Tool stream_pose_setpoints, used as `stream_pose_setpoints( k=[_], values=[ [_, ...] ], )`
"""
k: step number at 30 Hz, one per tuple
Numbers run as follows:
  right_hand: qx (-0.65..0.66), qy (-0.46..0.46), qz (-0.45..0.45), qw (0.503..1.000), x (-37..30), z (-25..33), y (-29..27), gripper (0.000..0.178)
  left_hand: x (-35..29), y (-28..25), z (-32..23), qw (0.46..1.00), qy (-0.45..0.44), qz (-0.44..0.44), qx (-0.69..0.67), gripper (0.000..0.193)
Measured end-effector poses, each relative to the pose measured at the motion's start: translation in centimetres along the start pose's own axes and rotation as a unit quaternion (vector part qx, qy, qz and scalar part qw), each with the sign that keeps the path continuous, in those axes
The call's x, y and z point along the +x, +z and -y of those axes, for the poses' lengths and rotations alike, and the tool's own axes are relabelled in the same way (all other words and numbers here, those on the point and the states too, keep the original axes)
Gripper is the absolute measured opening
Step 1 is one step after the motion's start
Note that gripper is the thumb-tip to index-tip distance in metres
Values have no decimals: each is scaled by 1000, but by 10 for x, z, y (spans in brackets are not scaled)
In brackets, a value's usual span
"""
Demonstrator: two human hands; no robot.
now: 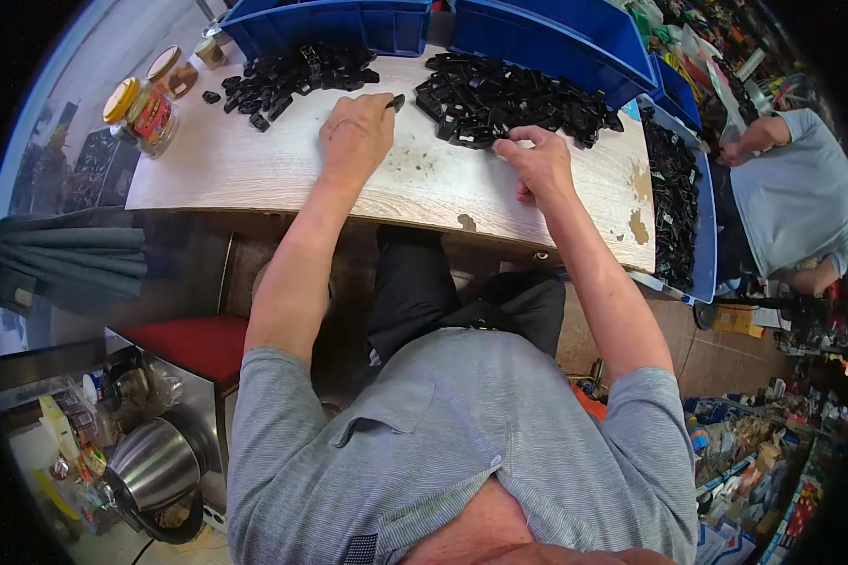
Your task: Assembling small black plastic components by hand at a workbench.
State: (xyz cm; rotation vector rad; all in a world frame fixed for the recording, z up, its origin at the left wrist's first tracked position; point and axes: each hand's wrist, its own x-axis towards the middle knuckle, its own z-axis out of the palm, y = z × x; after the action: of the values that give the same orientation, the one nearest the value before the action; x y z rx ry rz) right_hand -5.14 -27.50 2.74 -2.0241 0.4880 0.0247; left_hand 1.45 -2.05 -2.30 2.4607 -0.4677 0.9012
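Note:
My left hand (356, 137) is above the white wood-grain table (245, 174), closed around a small black plastic part (398, 102) that sticks out past its fingertips. To its left lies a loose heap of similar black parts (273, 87). My right hand (543, 165) is at the near edge of a larger heap of black plastic parts (528, 99). Its fingers reach toward the heap, and the thumb stands apart below them. I see nothing held in that hand.
Two blue bins, a left one (349, 30) and a right one (575, 56), line the table's far edge. A yellow-lidded jar (146, 118) stands at left. Beside the table's right side is a light-blue crate (705, 217) of black parts. Another person (791, 188) is at far right.

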Motion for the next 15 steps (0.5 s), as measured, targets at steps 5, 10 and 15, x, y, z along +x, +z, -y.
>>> stream_pose_setpoints(
  k=[5, 10, 15],
  values=[
    [5, -8, -29, 1000, -1, 1, 3, 35, 2, 3, 4, 999, -35, -6, -1, 24],
    [4, -33, -28, 999, -1, 0, 5, 36, 7, -1, 1, 995, -85, 44, -33, 24],
    [8, -28, -23, 999, -1, -1, 2, 36, 1, -10, -15, 994, -57, 88, -35, 23]
  ],
)
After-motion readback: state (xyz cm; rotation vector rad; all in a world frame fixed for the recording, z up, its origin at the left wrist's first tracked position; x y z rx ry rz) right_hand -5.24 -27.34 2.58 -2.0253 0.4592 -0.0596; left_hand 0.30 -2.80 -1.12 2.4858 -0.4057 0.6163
